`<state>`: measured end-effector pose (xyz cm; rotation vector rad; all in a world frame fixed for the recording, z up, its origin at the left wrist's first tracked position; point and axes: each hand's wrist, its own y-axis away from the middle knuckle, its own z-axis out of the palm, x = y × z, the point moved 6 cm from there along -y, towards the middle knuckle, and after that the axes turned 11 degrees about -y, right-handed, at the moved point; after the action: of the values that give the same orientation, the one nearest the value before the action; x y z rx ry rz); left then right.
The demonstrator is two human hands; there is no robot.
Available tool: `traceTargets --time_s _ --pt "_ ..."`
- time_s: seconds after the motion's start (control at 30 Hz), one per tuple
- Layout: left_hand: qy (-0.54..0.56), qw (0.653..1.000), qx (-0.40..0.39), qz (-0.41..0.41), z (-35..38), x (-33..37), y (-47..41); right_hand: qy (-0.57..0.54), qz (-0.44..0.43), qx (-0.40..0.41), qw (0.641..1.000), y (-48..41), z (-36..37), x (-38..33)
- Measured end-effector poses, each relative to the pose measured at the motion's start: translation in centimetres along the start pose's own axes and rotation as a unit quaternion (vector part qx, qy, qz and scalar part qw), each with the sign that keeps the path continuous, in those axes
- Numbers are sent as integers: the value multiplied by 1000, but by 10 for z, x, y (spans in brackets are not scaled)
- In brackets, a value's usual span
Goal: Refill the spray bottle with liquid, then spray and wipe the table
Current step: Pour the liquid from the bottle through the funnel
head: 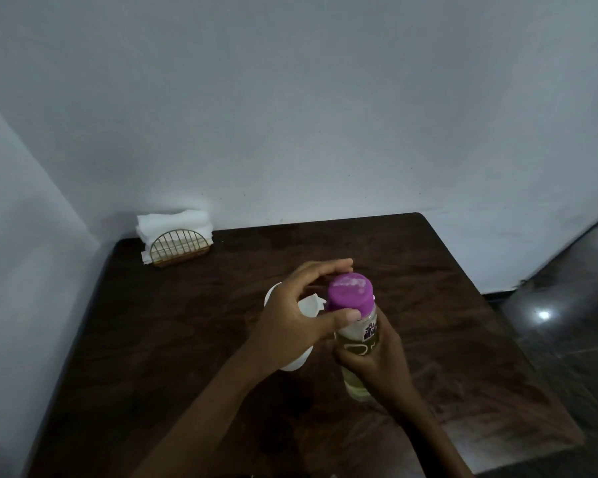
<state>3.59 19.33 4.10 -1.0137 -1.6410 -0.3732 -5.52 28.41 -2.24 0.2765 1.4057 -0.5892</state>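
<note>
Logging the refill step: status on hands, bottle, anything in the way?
Left hand pinches purple cap. Right hand grips bottle, cap on. White container behind left hand, partly hidden. Napkin holder at far corner.

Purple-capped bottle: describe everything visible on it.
The purple-capped bottle is clear, with yellowish liquid inside and a label with a purple print. Its wide purple cap, whitish on top, is on. It is roughly upright above the dark wooden table; whether its base rests there is unclear. The left hand grips the cap; the right hand holds the body.
</note>
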Motion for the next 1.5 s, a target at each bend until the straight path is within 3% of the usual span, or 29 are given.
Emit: traceTargets --time_s 0.13,0.23,0.3,0.5,0.73,0.8,0.87,0.93,1.17,1.3,1.5 --pt "-35 999 -16 -18 3 1 1 -1 6 -17 1000 -2 3 1" --pt "19 995 -94 -1 6 3 2 -1 2 -13 1000 -3 4 1" --pt "59 992 -105 22 3 5 0 3 5 -11 1000 -3 4 2" --pt "21 999 22 16 -8 3 -7 37 18 1 999 -5 2 10" --pt "-65 996 49 -45 -16 -5 -11 49 36 -3 998 -4 4 18" --pt "-4 999 -2 -46 -16 -6 -10 45 35 -5 998 -4 4 16" --pt "36 993 -105 -36 -12 -4 -7 44 33 -6 998 -6 3 15" --pt "-14 988 -151 -13 -11 -1 -5 39 30 -6 999 -7 2 14" --pt "-140 989 -44 -8 -11 2 -6 33 20 4 999 -6 0 12" --pt "-86 991 -102 1 0 4 -2 12 29 -10 999 -8 2 12" --pt "-173 975 -132 50 -5 8 -1 27 42 5 999 -6 -2 15"
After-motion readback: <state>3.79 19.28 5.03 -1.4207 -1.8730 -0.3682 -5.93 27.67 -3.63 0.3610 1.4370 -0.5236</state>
